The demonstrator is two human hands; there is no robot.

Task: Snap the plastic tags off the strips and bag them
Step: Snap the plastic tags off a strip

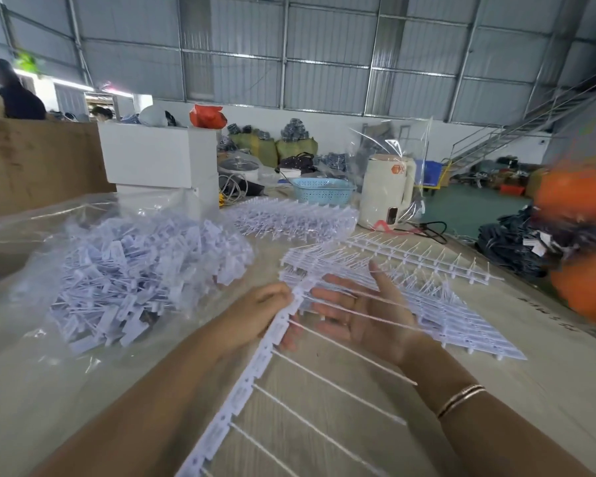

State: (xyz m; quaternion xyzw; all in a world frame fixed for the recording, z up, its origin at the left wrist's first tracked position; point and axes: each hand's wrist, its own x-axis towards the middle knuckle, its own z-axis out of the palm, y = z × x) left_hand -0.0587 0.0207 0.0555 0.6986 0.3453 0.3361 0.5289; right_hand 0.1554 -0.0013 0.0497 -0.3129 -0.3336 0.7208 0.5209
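Step in hand looked like the snapping stage: a long white plastic strip of joined tags with thin tails [255,366] ran from the bottom centre of the frame up to the middle, held between both hands above the pale table [341,407]. The left hand [255,313], centre frame, had its fingers curled and clamped on the upper end of the strip, apparently on the topmost tag. The right hand [362,315], just right of it, lay palm up with fingers straight and spread apart under the strip's thin tails, supporting them, not pinching anything. Next move probably called for the left hand to twist or bend that top tag off its neighbour while the right steadied the rest, then carry the loose tag left to the bag. That clear plastic bag heaped with loose white tags [128,273] sat in the left half of the frame, mouth open, near the left hand. More unbroken white strips lay in a flat stack on the table [410,270] behind and to the right of the hands, and another pile [296,218] at upper centre, so plenty was judged left to do. Blurred orange shape [578,242] at right edge, could not tell what.
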